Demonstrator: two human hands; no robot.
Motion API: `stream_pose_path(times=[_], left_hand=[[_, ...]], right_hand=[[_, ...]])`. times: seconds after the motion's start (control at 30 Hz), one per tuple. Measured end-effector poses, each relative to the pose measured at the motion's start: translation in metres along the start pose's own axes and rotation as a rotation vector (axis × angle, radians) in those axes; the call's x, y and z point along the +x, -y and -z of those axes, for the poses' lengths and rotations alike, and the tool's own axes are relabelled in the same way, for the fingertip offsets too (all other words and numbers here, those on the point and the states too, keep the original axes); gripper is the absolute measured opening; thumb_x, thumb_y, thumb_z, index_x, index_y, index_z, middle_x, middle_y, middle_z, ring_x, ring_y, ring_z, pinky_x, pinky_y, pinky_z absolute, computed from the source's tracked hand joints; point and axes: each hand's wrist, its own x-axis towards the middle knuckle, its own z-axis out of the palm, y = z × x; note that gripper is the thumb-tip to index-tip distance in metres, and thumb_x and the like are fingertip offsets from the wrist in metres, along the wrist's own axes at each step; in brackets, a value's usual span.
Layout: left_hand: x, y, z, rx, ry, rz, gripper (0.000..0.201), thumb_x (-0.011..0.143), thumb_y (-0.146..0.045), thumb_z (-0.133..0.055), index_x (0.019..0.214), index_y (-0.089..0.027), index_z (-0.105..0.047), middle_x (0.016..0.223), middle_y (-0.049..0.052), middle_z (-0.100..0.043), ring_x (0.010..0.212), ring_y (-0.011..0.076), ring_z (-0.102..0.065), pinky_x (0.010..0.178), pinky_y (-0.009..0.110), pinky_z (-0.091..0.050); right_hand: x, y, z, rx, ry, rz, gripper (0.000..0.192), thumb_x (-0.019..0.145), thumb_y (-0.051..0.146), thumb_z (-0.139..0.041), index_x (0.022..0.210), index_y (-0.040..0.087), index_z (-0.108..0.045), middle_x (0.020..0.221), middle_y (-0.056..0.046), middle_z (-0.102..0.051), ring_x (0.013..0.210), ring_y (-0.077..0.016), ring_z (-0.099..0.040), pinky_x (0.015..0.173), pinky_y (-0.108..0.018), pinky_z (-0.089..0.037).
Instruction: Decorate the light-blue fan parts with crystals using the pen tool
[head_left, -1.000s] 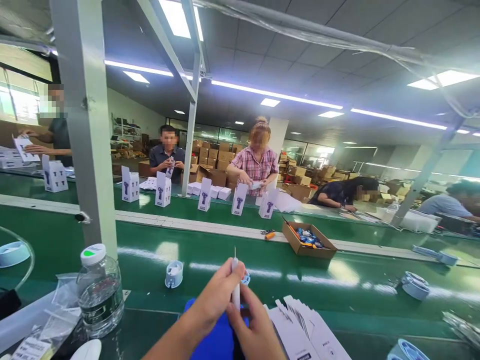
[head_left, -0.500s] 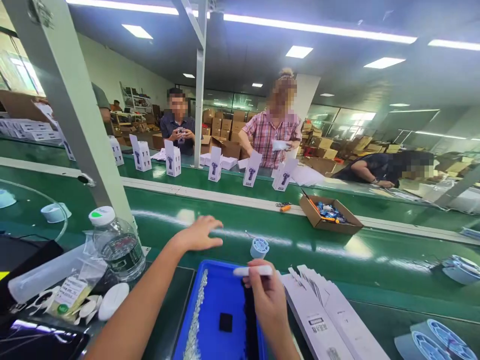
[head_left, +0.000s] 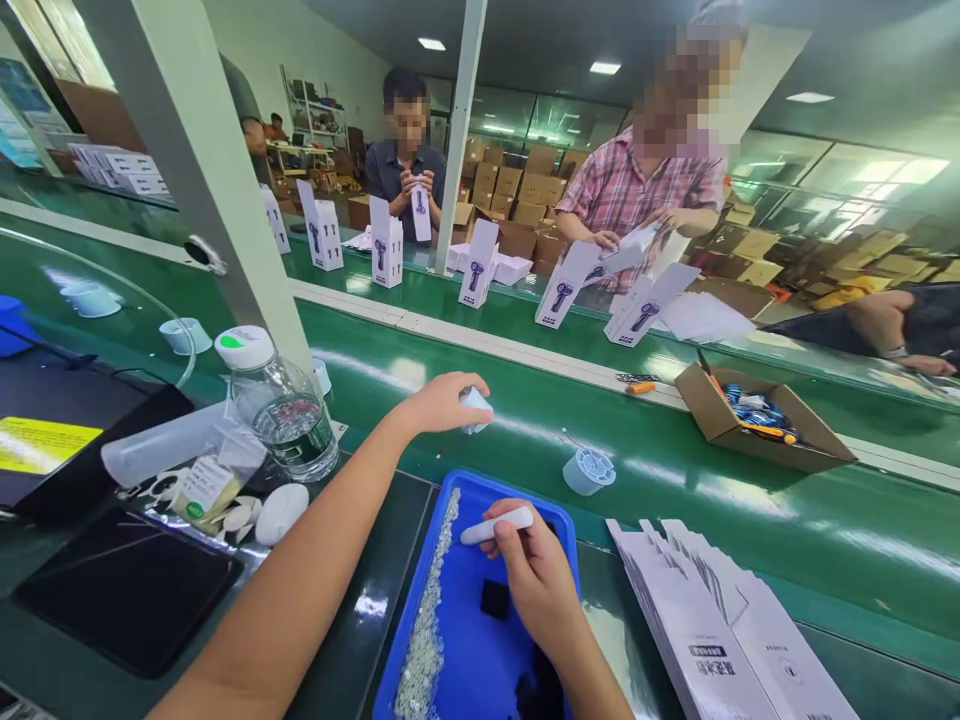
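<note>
Though beside blue tray (head_left: 559, 505): water bottle (head_left: 281, 405), flat cartons (head_left: 720, 630).

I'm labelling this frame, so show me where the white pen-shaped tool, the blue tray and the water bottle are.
white pen-shaped tool (head_left: 496, 524): head view, middle of its barrel, above the right hand's fingers.
blue tray (head_left: 457, 640): head view, bare floor of the tray.
water bottle (head_left: 281, 405): head view, clear body below the white cap.
</note>
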Motion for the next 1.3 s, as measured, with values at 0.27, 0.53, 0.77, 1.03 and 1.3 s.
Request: stream_pose_path(times=[0.27, 0.53, 0.77, 1.03, 1.3], left_hand=[[-0.007, -0.009, 0.006, -0.118, -0.082, 0.032, 0.048, 0.069, -0.051, -0.065, 0.105, -0.020, -0.057, 0.078, 0.000, -0.054, 0.069, 0.0151, -0.049, 0.060, 0.027, -0.038], [-0.009, -0.022, 0.004, -0.422, -0.210, 0.052, 0.051, 0.066, -0.042, -0.073, 0.104, -0.023, -0.044, 0.092, 0.001, -0.052, 0.075, 0.0131, -0.052, 0.070, 0.029, -0.044], [-0.007, -0.041, 0.004, -0.992, -0.166, 0.064, 0.043, 0.070, -0.043, -0.073, 0.083, -0.019, -0.041, 0.080, 0.001, -0.054, 0.072, 0.0131, -0.058, 0.070, 0.035, -0.052], [-0.008, -0.039, 0.010, -1.202, -0.084, 0.047, 0.033, 0.074, -0.037, -0.071, 0.086, -0.014, -0.052, 0.085, 0.006, -0.061, 0.077, 0.0149, -0.061, 0.075, 0.034, -0.052], [-0.003, -0.042, -0.002, -1.308, -0.139, 0.143, 0.023, 0.074, -0.032, -0.070, 0.075, -0.014, -0.055, 0.073, 0.001, -0.057, 0.065, 0.0104, -0.054, 0.058, 0.024, -0.045]], right_hand=[[-0.002, 0.000, 0.001, -0.088, -0.045, -0.011, 0.028, 0.092, 0.045, -0.047, 0.092, 0.019, -0.058, 0.081, -0.004, -0.063, 0.064, -0.0138, -0.058, 0.059, -0.025, -0.049], [-0.013, 0.006, 0.026, -0.358, -0.215, 0.094, 0.020, 0.091, 0.038, -0.050, 0.083, 0.020, -0.055, 0.076, -0.001, -0.059, 0.064, -0.0139, -0.055, 0.061, -0.026, -0.044], [-0.024, 0.005, 0.032, -0.465, -0.492, 0.162, 0.021, 0.093, 0.032, -0.047, 0.076, 0.021, -0.050, 0.066, 0.003, -0.050, 0.060, -0.0119, -0.049, 0.058, -0.023, -0.039], [-0.024, 0.004, 0.030, -0.502, -0.415, 0.109, 0.022, 0.092, 0.033, -0.049, 0.073, 0.022, -0.048, 0.061, 0.004, -0.051, 0.056, -0.0126, -0.049, 0.056, -0.024, -0.039], [-0.028, 0.008, 0.029, -0.393, -0.257, 0.248, 0.010, 0.093, 0.022, -0.047, 0.084, 0.022, -0.051, 0.076, 0.001, -0.055, 0.072, -0.0128, -0.054, 0.065, -0.023, -0.043]])
